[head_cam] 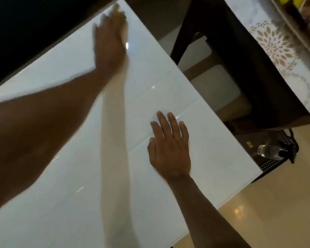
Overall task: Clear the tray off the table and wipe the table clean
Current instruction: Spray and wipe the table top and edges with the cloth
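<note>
The glossy white table (168, 77) fills most of the view, and no tray is in sight. My left arm stretches far across it, with my left hand (110, 38) lying flat near the far corner, fingers straight and blurred by motion. A pale patch shows along that hand's right side; I cannot tell whether it is a cloth or a reflection. My right hand (169, 145) presses flat on the table's middle right, fingers spread and holding nothing.
A dark chair (222, 51) stands past the table's right edge. A black dotted basket (283, 140) with a glass bottle (270, 151) sits low by the near right corner. A floral-patterned surface (276, 43) lies at the top right, above beige floor (276, 212).
</note>
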